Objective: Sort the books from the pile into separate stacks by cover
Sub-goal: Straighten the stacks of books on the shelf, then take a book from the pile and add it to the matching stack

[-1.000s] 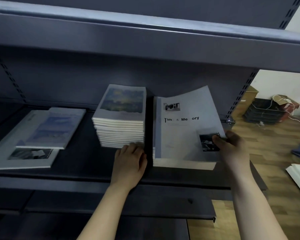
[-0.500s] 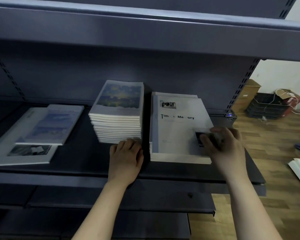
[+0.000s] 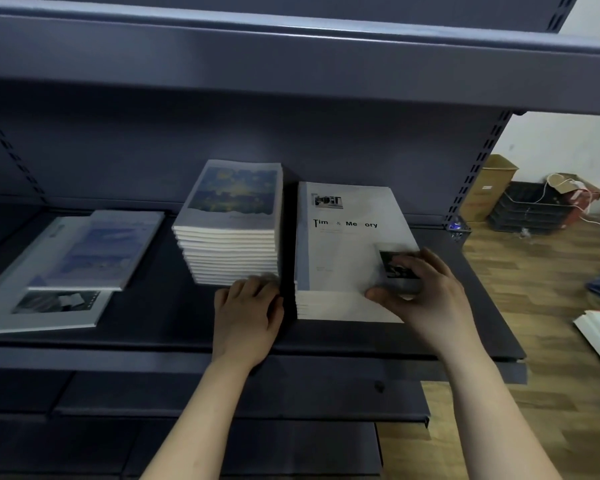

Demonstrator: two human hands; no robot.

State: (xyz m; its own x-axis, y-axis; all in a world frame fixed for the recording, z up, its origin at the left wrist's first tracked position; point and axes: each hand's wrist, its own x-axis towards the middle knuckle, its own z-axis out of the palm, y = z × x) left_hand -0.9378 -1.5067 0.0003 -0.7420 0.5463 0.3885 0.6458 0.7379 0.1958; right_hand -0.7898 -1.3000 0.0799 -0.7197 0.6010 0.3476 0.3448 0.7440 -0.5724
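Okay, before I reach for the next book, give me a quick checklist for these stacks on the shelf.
1. Time & Memory book flat on its stack: ok.
2. Right hand free: not ok, it rests on that book's near right corner.
3. Left hand free: not ok, fingertips touch the painted-cover stack at its base.
4. Gap between those two stacks: ok.
5. Left pile one cover only: not ok, a blue-cover book lies on a larger pale book.

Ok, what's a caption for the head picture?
Left hand beside the starry stack, right hand on the white stack.
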